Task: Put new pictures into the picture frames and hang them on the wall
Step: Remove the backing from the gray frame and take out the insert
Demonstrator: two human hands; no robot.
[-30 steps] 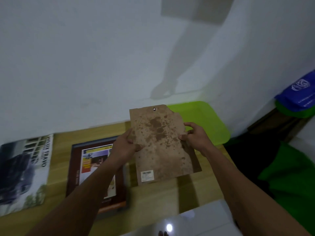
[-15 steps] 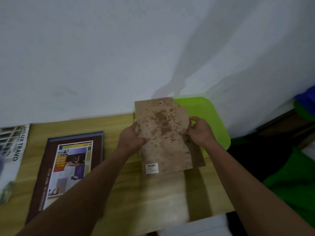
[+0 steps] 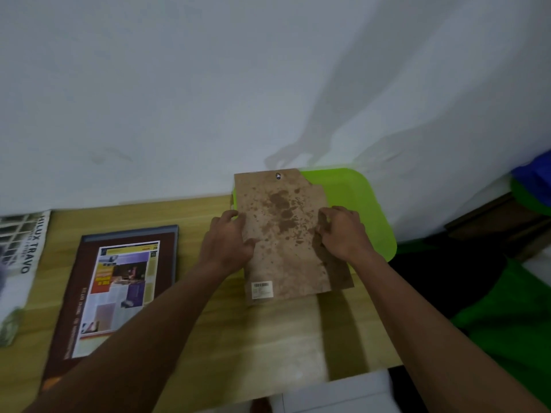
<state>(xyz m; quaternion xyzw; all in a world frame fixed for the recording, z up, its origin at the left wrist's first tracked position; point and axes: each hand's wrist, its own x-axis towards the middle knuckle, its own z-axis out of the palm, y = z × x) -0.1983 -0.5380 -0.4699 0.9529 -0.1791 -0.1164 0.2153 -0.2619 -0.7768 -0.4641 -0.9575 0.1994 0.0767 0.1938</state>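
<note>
A stained brown backing board with a small metal hanger at its top and a barcode label at its bottom is held over the wooden table. My left hand grips its left edge and my right hand grips its right edge. A darker brown piece sticks out behind the board at the lower right. A dark red picture frame with a colourful printed page inside lies face up on the table to the left.
A lime green tray lies under the board at the table's right end against the white wall. A printed poster lies at the far left. Green and dark things sit off the table's right side.
The board and both hands have come down closer to the table. The view has swung left and down, so the picture frame shows more fully.
</note>
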